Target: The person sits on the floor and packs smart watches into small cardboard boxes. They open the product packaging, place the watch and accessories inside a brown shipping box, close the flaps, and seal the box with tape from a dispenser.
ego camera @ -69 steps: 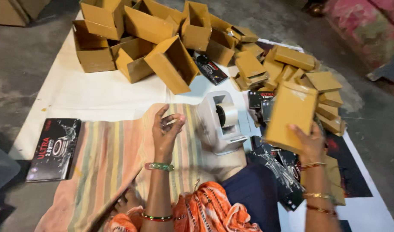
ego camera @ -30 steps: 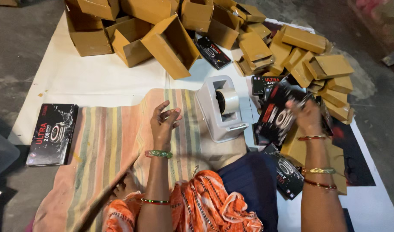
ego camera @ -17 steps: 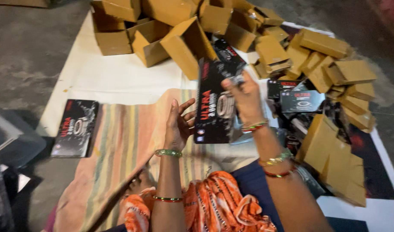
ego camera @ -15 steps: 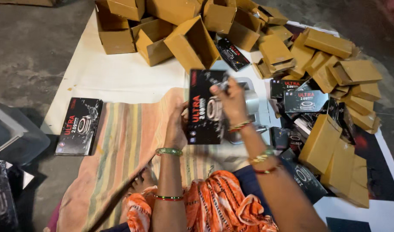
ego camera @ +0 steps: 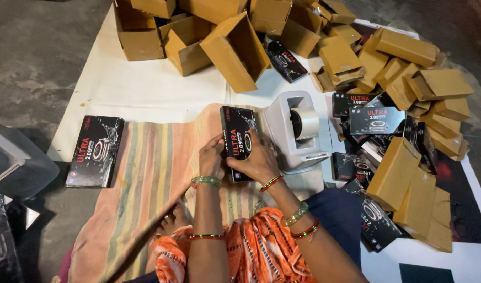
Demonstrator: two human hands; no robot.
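Both hands have now closed on the black printed box (ego camera: 238, 137), right hand (ego camera: 257, 161) and left hand (ego camera: 212, 157) gripping it upright over the striped cloth (ego camera: 146, 178) beside the tape dispenser (ego camera: 298, 131). One like box (ego camera: 95, 151) lies set aside at left (many more wait in the heap (ego camera: 377, 131) at right), so most remains.

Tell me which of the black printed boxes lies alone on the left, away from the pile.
The flat black box at the striped cloth's left edge. Another is held in both hands; the rest crowd right of the tape dispenser.

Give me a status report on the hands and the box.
Left hand and right hand both grip the black box, upright over the striped cloth. Tape dispenser close beside it on the right.
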